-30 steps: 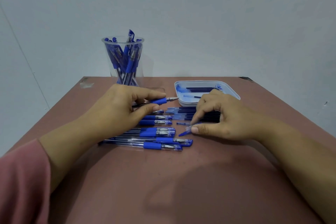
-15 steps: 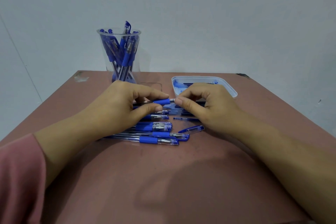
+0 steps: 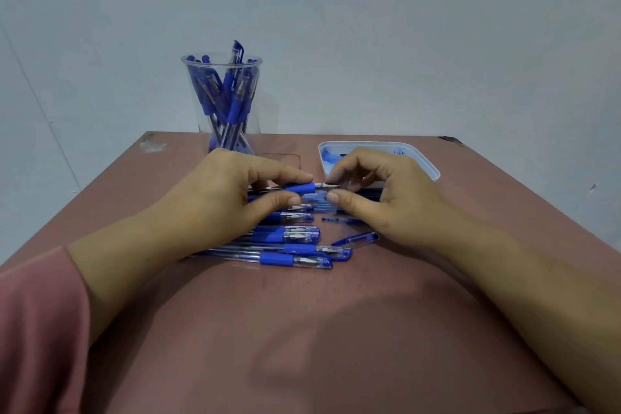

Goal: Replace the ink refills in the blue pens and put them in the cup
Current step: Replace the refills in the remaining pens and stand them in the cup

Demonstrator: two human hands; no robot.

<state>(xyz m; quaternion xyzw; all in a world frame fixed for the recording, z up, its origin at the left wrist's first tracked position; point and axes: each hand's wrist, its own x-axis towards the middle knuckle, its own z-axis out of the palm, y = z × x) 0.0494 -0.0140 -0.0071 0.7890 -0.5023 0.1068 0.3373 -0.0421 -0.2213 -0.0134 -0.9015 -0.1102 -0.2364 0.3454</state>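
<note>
My left hand [image 3: 228, 198] grips an uncapped blue pen [image 3: 300, 187] by its blue grip, holding it level above the table with its metal tip pointing right. My right hand [image 3: 379, 191] pinches that tip between thumb and forefinger. A loose blue cap [image 3: 357, 239] lies on the table under my right wrist. Several capped blue pens [image 3: 289, 247] lie in a row below my hands. A clear cup [image 3: 224, 104] at the back holds several blue pens. Dark refills [image 3: 366, 193] lie behind my right hand, partly hidden.
A white tray [image 3: 426, 166] with blue ink stains stands at the back right, partly behind my right hand. The brown table [image 3: 302, 329] ends at a pale wall close behind the cup. A pink sleeve [image 3: 37, 329] shows at the lower left.
My right hand let go of the cap on the table and rose to the pen's tip, which it now pinches. The left hand kept holding the pen.
</note>
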